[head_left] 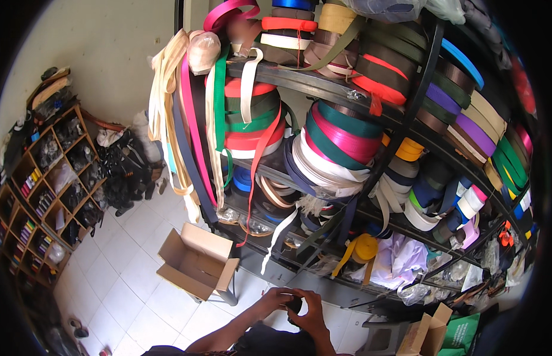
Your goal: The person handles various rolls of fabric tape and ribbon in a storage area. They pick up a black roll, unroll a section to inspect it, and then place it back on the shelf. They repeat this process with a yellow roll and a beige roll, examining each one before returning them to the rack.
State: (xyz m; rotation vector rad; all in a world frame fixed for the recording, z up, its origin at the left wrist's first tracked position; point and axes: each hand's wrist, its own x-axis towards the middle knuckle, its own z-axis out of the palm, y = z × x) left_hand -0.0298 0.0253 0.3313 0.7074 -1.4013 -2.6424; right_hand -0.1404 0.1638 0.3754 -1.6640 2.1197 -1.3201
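Close in front of my body, at the lower middle, my left hand (275, 299) and my right hand (313, 312) come together around a small dark object (295, 305). It looks black and rounded, but the fingers cover much of it and I cannot make out its kind. The left fingers curl over its top and left side. On the other side, my right thumb and fingers bend around it. Beyond my hands stands an open, seemingly bare cardboard box (196, 261) with its flaps folded out, on a small grey stool (230, 295).
A black metal shelf rack (323, 89) full of coloured webbing rolls rises ahead and to the right, with loose strips (169, 107) hanging down. A wooden cubbyhole shelf (48, 190) with thread spools stands left. Another cardboard box (427, 332) and a green bag (461, 332) are at lower right.
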